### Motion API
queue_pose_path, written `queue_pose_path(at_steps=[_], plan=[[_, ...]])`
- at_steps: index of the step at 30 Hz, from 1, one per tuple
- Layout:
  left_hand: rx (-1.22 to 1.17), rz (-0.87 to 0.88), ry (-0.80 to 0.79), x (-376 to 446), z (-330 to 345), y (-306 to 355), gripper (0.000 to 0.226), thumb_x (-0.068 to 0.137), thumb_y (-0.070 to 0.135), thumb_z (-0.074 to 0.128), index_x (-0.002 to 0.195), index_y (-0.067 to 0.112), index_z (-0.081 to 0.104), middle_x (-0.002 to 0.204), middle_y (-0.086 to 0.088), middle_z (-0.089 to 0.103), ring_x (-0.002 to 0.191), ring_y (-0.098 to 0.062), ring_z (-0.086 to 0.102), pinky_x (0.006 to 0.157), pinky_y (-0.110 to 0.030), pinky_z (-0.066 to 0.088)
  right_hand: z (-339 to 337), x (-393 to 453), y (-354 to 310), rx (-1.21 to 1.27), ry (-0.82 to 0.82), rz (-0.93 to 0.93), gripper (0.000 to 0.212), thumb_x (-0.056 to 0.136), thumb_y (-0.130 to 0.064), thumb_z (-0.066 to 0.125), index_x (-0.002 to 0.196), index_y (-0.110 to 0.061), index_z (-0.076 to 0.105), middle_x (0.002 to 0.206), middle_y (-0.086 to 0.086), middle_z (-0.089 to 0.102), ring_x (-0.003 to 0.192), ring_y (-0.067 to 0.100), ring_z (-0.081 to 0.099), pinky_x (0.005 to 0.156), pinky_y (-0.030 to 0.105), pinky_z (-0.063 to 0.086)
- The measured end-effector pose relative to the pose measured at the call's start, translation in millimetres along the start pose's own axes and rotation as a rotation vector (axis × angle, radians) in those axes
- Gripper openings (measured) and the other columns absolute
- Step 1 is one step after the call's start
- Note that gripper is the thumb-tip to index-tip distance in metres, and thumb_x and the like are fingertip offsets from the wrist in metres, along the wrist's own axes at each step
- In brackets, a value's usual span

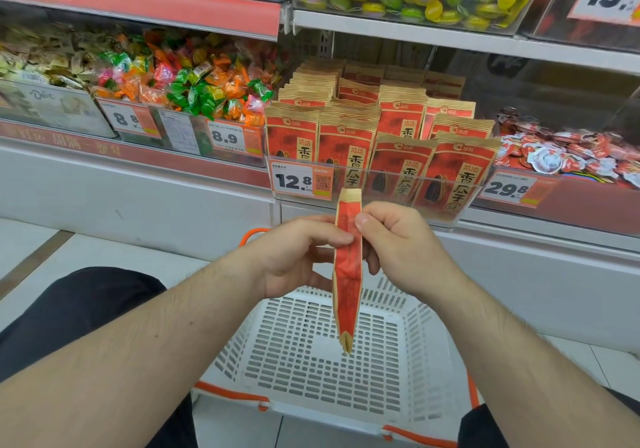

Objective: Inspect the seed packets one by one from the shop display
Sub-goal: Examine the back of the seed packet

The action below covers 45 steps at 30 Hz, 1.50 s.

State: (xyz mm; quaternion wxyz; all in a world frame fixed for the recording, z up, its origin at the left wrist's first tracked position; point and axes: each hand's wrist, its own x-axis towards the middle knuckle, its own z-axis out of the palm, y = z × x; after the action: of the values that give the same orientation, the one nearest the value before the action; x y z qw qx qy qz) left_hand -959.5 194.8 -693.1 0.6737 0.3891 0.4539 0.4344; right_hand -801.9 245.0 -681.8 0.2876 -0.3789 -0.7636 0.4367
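Seed packet (347,274) held edge-on for a side check, over the basket (322,361).

L hand (298,257) & R hand (398,239) both pinch its upper part, fingers (341,238) clamped on it, so it hangs upright w/ the side gusset facing the viewer; other packets (381,142) wait in the shelf display bin just behind.

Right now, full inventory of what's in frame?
held seed packet: one, red and tan, edge-on over the basket
shelf seed packets: many, red and tan, upright in rows in the clear bin
basket: one, white, orange handles, on the floor, nothing visible inside
wrapped candies: many, mixed colours, bin to the left
price tags: several, white and orange, bin fronts
left hand: grip on the packet's left side
right hand: grip on its right side
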Motion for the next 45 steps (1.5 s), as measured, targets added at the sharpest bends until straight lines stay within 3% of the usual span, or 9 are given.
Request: queue_pose_path(at_steps=[7,13,17,25,29,33,38,42,45], plan=[[-0.125,-0.005,0.178,2,-5,5,0.043,0.066,0.029,0.065,0.103,0.008,0.062,0.075,-0.001,0.066,0.077,-0.019,0.064,0.066,-0.041,0.055,-17,-9,-9,-0.176,-0.259,0.081,0.037,0.090,-0.037,0.066,0.064,-0.011,0.063,0.056,0.008,0.060,0.052,0.016,0.054,0.057,0.041,0.049],[-0.152,0.001,0.220,1,-9,6,0.045,0.065,0.029,0.067,0.105,0.010,0.059,0.073,0.001,0.065,0.075,-0.017,0.063,0.069,-0.043,0.055,-19,-13,-13,-0.270,-0.465,0.156,0.033,0.093,-0.012,0.064,0.060,-0.015,0.061,0.060,0.002,0.067,0.055,0.016,0.063,0.062,0.037,0.055],[-0.137,-0.014,0.218,1,-9,5,0.040,0.065,0.030,0.066,0.100,0.011,0.060,0.072,0.002,0.066,0.075,-0.016,0.062,0.073,-0.045,0.055,-20,-12,-10,-0.234,-0.493,0.169,0.024,0.095,-0.007,0.060,0.073,0.000,0.064,0.060,0.000,0.067,0.055,0.014,0.062,0.059,0.029,0.052],[-0.170,-0.005,0.249,6,-5,2,0.024,0.076,0.025,0.070,0.087,0.013,0.053,0.077,-0.008,0.052,0.071,-0.022,0.056,0.065,-0.037,0.056,-1,-17,-14,-0.559,-0.338,0.073,0.032,0.087,-0.019,0.062,0.057,-0.018,0.050,0.045,-0.010,0.054,0.043,0.006,0.048,0.049,0.030,0.042],[-0.250,-0.008,0.321,10,-4,0,0.018,0.087,0.001,0.044,0.099,0.003,0.056,0.089,-0.019,0.064,0.073,-0.028,0.064,0.064,-0.033,0.057,14,-19,-16,-0.657,-0.322,-0.029,0.027,0.088,-0.035,0.064,0.067,-0.020,0.055,0.053,-0.011,0.055,0.054,0.005,0.051,0.055,0.029,0.043],[-0.276,-0.009,0.285,10,-5,-3,0.040,0.083,-0.004,0.036,0.113,0.001,0.061,0.105,-0.020,0.073,0.093,-0.036,0.070,0.081,-0.045,0.056,11,-13,-11,-0.603,-0.246,0.092,0.029,0.085,-0.044,0.068,0.070,-0.021,0.061,0.064,-0.007,0.062,0.064,0.009,0.058,0.064,0.033,0.050],[-0.231,-0.043,0.197,6,-5,-1,0.048,0.078,-0.003,0.038,0.117,0.003,0.064,0.108,-0.022,0.072,0.088,-0.034,0.069,0.084,-0.045,0.055,-2,-2,-6,-0.220,0.248,0.180,0.022,0.083,-0.037,0.073,0.088,-0.022,0.057,0.082,-0.005,0.058,0.074,0.009,0.055,0.067,0.032,0.047],[-0.196,-0.052,0.079,1,-3,2,0.055,0.066,0.005,0.044,0.116,0.009,0.065,0.102,-0.013,0.074,0.084,-0.028,0.070,0.080,-0.040,0.054,-9,-1,-5,0.037,0.167,0.239,0.019,0.095,-0.027,0.062,0.091,-0.009,0.065,0.077,0.004,0.061,0.055,0.007,0.051,0.054,0.024,0.043],[-0.199,-0.023,0.088,2,-3,4,0.038,0.084,0.005,0.043,0.112,0.012,0.067,0.104,-0.012,0.075,0.088,-0.027,0.070,0.085,-0.043,0.054,-9,-3,-4,0.076,0.174,0.207,0.024,0.097,-0.020,0.059,0.084,-0.001,0.062,0.071,0.013,0.062,0.047,0.010,0.051,0.048,0.022,0.042]])
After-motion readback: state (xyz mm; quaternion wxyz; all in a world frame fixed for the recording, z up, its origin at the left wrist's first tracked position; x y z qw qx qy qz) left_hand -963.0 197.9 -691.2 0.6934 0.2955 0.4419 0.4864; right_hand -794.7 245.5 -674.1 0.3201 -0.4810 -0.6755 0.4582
